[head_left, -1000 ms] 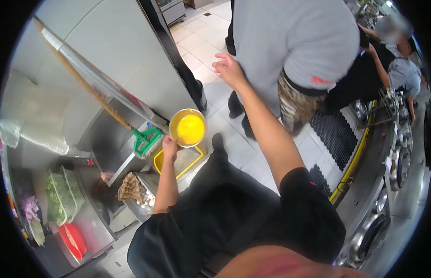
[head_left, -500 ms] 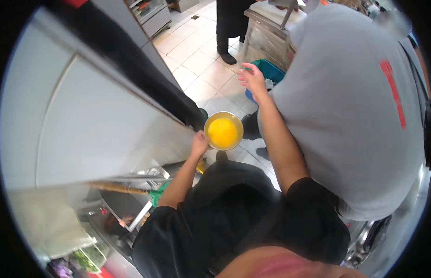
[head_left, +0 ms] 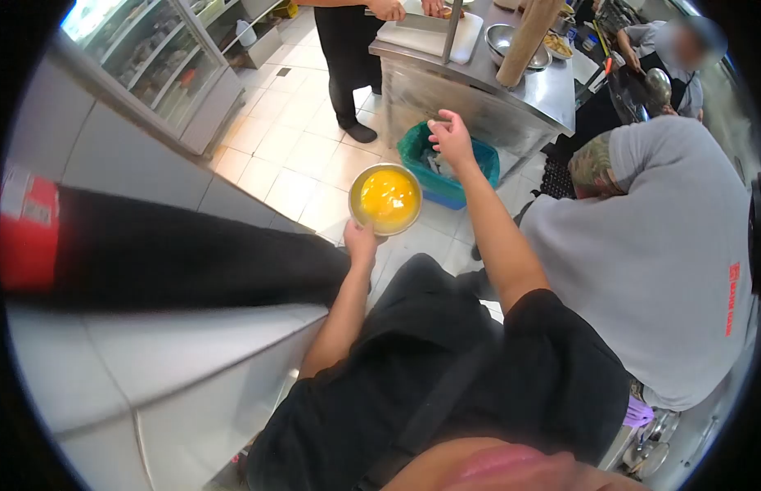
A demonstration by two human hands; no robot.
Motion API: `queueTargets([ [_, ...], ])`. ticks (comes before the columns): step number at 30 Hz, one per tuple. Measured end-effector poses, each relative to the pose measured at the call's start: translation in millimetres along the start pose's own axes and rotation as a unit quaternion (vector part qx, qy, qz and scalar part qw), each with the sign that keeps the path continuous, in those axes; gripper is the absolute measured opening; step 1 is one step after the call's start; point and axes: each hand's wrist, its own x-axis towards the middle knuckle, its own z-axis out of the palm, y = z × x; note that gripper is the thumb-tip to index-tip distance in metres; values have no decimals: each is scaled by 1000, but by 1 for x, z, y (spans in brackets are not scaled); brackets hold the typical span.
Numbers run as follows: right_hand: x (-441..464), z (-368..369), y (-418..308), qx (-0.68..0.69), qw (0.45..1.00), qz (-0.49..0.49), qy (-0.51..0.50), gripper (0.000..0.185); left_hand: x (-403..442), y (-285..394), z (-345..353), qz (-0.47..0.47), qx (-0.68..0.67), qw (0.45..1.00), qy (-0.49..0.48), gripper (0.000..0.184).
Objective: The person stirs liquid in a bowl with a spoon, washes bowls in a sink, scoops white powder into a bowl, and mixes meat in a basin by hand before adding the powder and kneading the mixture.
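My left hand (head_left: 362, 242) grips the near rim of a round metal bowl (head_left: 355, 185). Bright yellow liquid (head_left: 390, 195) that looks like egg lies in the bowl, with shiny highlights on its surface. The bowl is held in the air above the tiled floor. Up and to its right, my right hand (head_left: 452, 143) is raised with its fingers loosely bent and apart, holding nothing. Beyond that hand and lower down stands a blue bin (head_left: 440, 199) with a green liner.
A co-worker in a grey shirt (head_left: 642, 245) bends close on my right. Ahead stands a metal counter (head_left: 495, 114) with a white cutting board (head_left: 397, 33), where another person's hands work. A dark-clothed limb with a red patch (head_left: 192, 254) crosses on my left. A glass-front fridge (head_left: 151, 65) stands far left.
My view has shifted forward, bringing more of the counter, bin and fridge into sight. The bowl remains in my left hand, and my right hand stays raised. The grey-shirted co-worker appears farther right.
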Motion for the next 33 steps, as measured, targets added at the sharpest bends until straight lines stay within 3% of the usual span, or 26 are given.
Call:
queueTargets([
  [4,57,-9,80,-151,985,35,-73,48,14,-23,-7,-32,2,995,95,15],
  [6,82,-12,121,-211,968,52,-129,47,11,-12,-6,-77,-58,987,130,15],
  [8,103,-14,164,-385,881,-16,-274,47,4,-18,-17,-94,-27,981,167,15],
  [12,154,-11,241,-458,773,22,-438,38,28,-29,-24,-90,107,971,194,14],
  [15,186,16,234,-446,765,85,-457,34,53,-29,-11,-112,50,968,218,11],
  [17,209,38,231,-489,763,61,-418,31,79,-27,-3,-131,-11,960,248,11],
  [19,236,72,220,-480,756,47,-443,28,115,-32,-9,-98,67,956,269,9],
  [21,262,109,215,-450,779,-57,-432,24,155,-23,-13,-95,99,950,280,10],
  [23,289,155,198,-330,819,67,-465,19,197,12,-16,-89,42,944,316,14],
  [24,306,179,203,-312,819,41,-480,17,214,74,-10,-137,-14,943,302,15],
  [25,316,198,207,-292,820,13,-493,15,240,69,-21,-100,-12,943,317,16],
  [26,321,215,204,-302,810,14,-503,15,266,86,-28,-96,-127,938,306,15],
  [29,345,267,199,-423,743,26,-518,19,345,97,-62,-87,-79,938,325,13],
  [31,357,278,214,-574,586,-36,-571,23,402,106,-80,-70,-74,943,318,10],
  [33,377,232,315,-633,482,-157,-585,25,451,119,-92,-51,-59,951,301,9],
])
